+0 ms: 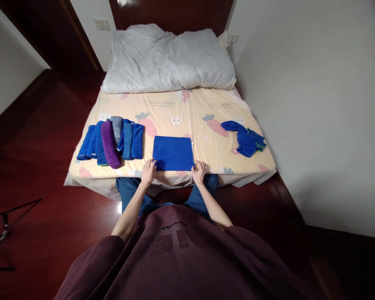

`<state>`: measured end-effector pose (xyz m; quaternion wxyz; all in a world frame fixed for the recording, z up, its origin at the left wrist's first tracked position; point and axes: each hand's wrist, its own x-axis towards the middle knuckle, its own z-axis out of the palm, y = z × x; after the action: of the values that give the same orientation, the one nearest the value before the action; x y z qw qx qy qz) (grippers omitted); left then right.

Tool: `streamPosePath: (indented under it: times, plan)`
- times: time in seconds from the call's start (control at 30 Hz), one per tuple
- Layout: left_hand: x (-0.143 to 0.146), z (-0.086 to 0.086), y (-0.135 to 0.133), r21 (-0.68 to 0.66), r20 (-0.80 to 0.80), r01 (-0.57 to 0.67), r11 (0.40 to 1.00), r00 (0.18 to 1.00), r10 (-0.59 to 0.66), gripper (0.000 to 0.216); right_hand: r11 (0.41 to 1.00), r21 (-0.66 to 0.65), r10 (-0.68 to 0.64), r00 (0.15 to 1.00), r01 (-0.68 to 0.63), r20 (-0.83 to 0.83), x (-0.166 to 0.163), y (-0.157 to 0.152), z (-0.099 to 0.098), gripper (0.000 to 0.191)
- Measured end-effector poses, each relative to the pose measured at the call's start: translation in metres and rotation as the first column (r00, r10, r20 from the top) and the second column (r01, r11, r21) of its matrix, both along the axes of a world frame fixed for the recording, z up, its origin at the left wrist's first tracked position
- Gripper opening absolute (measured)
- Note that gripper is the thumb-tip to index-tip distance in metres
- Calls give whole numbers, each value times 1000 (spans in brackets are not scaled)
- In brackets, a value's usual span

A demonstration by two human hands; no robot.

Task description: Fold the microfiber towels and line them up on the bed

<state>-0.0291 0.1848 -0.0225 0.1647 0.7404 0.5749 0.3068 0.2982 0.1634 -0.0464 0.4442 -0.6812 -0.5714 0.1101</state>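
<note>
A blue towel (173, 151) lies flat as a neat rectangle near the front edge of the bed. My left hand (148, 171) pinches its near left corner, and my right hand (198, 171) has the near right corner between the fingers. To the left sits a row of several rolled towels, mostly blue, with a purple rolled towel (110, 143) lying over the others and a grey rolled towel (116, 129) beside it. Off to the right is a crumpled blue cloth (246, 141) with green edging.
The bed (181, 114) has a yellow sheet printed with carrots and rabbits. A pale folded quilt (171, 60) covers its head end. On the floor at the left stand black tripod-like legs (5, 227). A white wall (325, 104) runs along the right side.
</note>
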Motion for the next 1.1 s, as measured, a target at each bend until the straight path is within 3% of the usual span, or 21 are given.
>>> streamPosePath:
  times: [0.1,0.2,0.3,0.43,0.53,0.83,0.97,1.1]
  plan:
    - [1,-4,-7,-34,-15,231,972,973,-232,46,965,-25,262,958,-261,119,-3,-12,6,46]
    - [-1,-15,-8,-100,-45,216,971,974,-222,55,909,-158,411,893,-386,184,-2,-17,4,48]
    - [-5,-25,-5,-137,-84,143,980,984,-155,62,899,-233,421,876,-370,236,2,-17,-3,48]
    - [-9,-28,1,-130,-133,153,980,976,-170,65,905,-237,410,871,-352,272,6,-9,-11,47]
    - [-7,-23,8,-153,-212,148,977,961,-179,59,905,-260,406,866,-336,293,3,1,-12,46]
    - [-5,-3,17,-246,-342,136,960,914,-217,60,844,-479,483,734,-243,478,-10,28,4,52]
    - [-9,-3,9,-227,-376,154,962,897,-233,60,844,-474,481,744,-250,464,-2,17,6,53]
    - [-21,-17,-16,-190,-313,175,966,922,-229,58,847,-380,512,760,-371,401,16,-16,-4,54]
